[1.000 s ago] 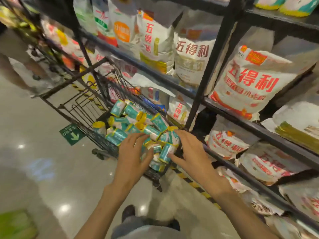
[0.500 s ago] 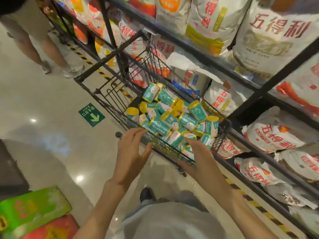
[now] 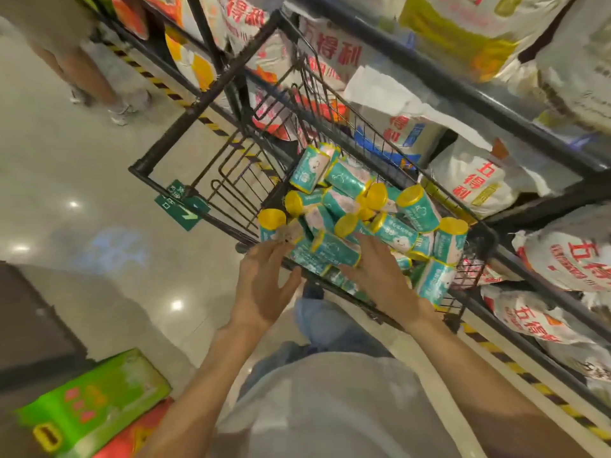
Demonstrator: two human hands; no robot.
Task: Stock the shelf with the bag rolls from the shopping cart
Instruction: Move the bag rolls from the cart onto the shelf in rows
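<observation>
The view has swung down and tilted since half a second ago, and both hands have pushed further in over the shopping cart, which now fills the middle. This is the gathering step, by my read: bag rolls lie heaped in the basket's near end, none on the shelf yet (it runs along from twelve to four o'clock, full of flour sacks). Left hand is spread, fingertips brushing a roll at eleven o'clock of it, gripping nothing. Right hand lies flat-fingered on the pile. Next: curl both around a cluster and lift.
</observation>
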